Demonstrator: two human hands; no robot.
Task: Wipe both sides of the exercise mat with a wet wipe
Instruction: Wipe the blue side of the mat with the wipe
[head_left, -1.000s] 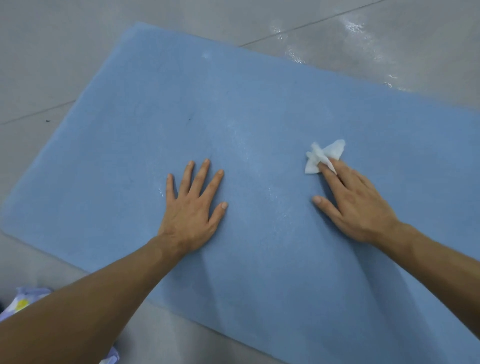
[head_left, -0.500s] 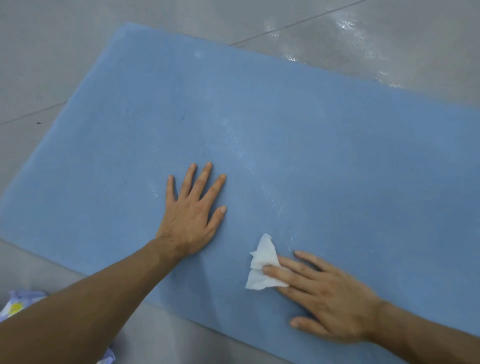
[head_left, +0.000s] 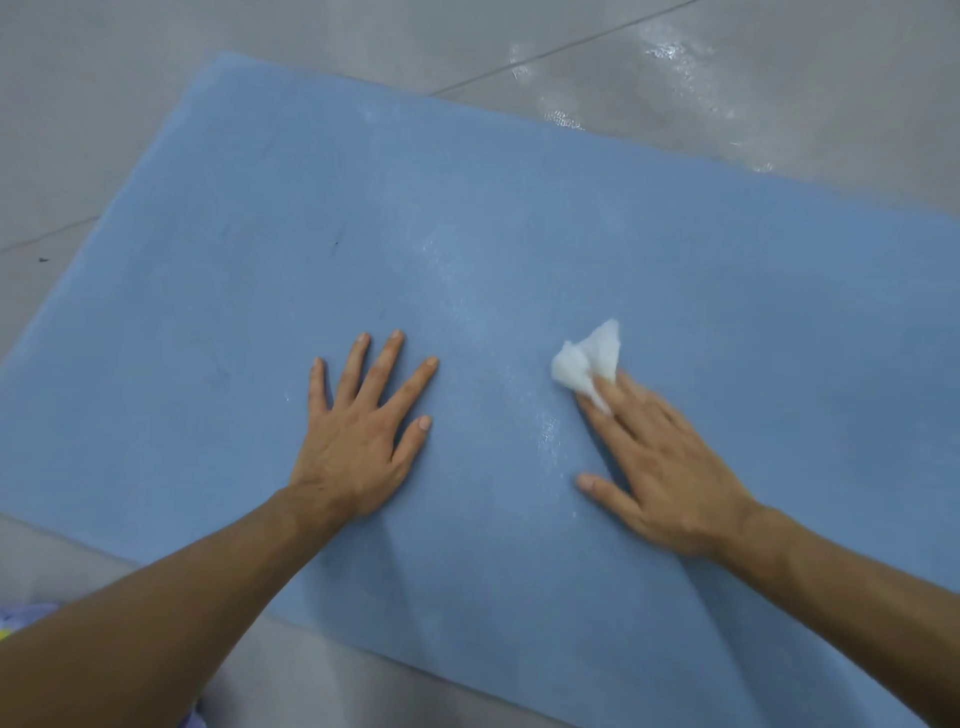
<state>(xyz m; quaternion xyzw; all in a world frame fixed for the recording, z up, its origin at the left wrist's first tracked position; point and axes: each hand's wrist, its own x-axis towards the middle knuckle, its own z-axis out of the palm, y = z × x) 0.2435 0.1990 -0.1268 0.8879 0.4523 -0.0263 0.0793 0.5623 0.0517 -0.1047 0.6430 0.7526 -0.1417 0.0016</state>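
Hands are lying flat on a big blue mat (head_left: 519, 234), which is lying on the grey floor (head_left: 104, 104). The left hand (head_left: 358, 441) is pressing down on the mat with its fingers (head_left: 382, 364) spread wide and straight. They are pointing to about 1 o'clock and holding nothing. At 3 o'clock from it, the right hand (head_left: 670, 467) is pressing a small white wet wipe (head_left: 587, 361) onto the mat. Its fingers are straight too, not curled, and their tips are sitting on the wipe's near edge. The crumpled wipe is poking out toward 11 o'clock. A shiny streak (head_left: 545, 431) is showing on the mat between the two hands. The right hand is looking a bit blurry.
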